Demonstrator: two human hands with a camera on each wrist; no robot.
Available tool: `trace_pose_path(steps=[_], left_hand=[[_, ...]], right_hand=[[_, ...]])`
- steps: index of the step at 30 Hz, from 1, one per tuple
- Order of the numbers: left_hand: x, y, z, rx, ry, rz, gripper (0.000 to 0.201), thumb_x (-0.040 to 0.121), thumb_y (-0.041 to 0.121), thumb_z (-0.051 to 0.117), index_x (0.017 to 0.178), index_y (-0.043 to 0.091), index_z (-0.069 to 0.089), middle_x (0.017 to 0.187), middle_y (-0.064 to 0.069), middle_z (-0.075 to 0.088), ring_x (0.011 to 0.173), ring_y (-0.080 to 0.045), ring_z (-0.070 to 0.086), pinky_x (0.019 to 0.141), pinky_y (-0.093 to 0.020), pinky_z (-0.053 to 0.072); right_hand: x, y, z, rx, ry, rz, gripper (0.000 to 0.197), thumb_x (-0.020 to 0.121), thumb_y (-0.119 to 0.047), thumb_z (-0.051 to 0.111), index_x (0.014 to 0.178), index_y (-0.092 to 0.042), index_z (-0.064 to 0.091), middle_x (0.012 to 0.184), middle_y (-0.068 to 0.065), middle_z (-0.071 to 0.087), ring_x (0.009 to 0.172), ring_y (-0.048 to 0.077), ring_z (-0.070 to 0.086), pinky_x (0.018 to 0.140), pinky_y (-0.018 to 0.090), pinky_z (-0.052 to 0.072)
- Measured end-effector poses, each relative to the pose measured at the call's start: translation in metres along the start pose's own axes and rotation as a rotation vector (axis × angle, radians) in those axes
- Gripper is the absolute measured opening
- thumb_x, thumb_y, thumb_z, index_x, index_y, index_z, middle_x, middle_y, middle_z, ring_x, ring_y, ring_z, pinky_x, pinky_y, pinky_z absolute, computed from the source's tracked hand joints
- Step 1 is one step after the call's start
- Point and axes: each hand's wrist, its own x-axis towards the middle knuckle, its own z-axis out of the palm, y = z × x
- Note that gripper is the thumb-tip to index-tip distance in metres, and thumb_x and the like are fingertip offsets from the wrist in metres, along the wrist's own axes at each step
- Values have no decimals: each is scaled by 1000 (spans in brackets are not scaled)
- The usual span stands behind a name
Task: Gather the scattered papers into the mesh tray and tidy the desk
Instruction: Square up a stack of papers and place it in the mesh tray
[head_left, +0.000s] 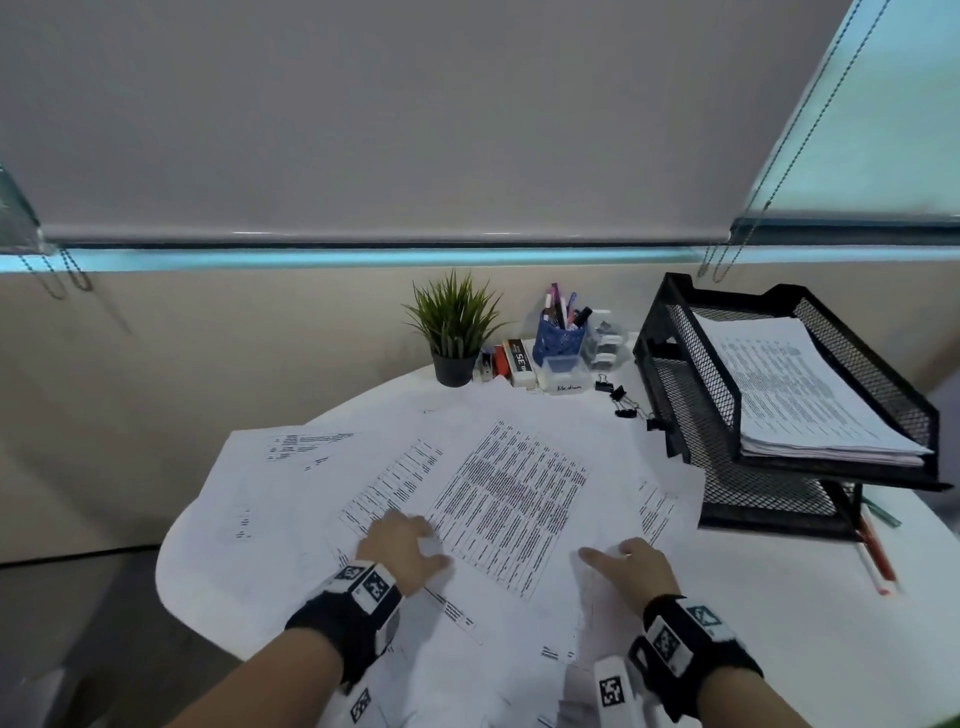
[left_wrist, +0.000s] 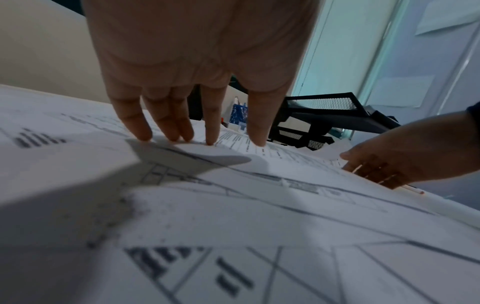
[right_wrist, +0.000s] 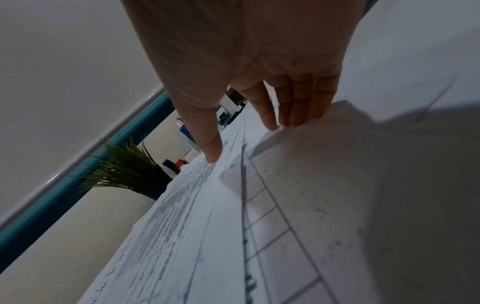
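Note:
Several printed sheets (head_left: 498, 483) lie overlapping across the round white desk (head_left: 779, 613). My left hand (head_left: 400, 545) rests on the papers (left_wrist: 233, 205) with straight fingers (left_wrist: 211, 123) touching the top sheet. My right hand (head_left: 631, 564) lies flat on the sheets (right_wrist: 285, 205) to the right, its fingertips (right_wrist: 270, 121) on a page edge and the thumb spread. The black two-tier mesh tray (head_left: 727, 462) stands at the desk's right back, its upper tier holding a stack of papers (head_left: 795, 395). That tray (left_wrist: 322, 115) shows past my left fingers.
A potted plant (head_left: 454, 332), a blue pen cup (head_left: 561, 332), small boxes (head_left: 519, 361) and binder clips (head_left: 621, 397) line the back edge. Red pencils (head_left: 875, 551) lie right of the tray. A wall and a window blind stand behind the desk.

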Motion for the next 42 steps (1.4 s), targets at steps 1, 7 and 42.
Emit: trace_pose_path(steps=[1, 7, 42], left_hand=[[1, -1, -1, 14, 46, -19, 63, 79, 53, 60, 133, 25, 44, 139, -6, 38, 128, -23, 38, 105, -37, 37], [7, 3, -5, 68, 3, -131, 93, 70, 50, 67, 143, 17, 20, 141, -7, 32, 127, -26, 38, 101, -37, 42], [44, -40, -39, -187, -1, -684, 112, 45, 49, 88, 133, 10, 30, 127, -18, 30, 109, -38, 49, 91, -48, 49]], right_hand=[[3, -1, 1, 15, 12, 4, 42, 75, -53, 67, 71, -18, 45, 75, 1, 44, 66, 15, 46, 59, 25, 33], [9, -11, 0, 29, 15, 25, 44, 77, -45, 69, 63, -11, 46, 59, -2, 43, 62, 16, 48, 51, 24, 32], [38, 33, -73, -29, 28, -138, 13, 81, -13, 64, 86, -6, 55, 83, 9, 60, 72, 18, 51, 56, 24, 35]])
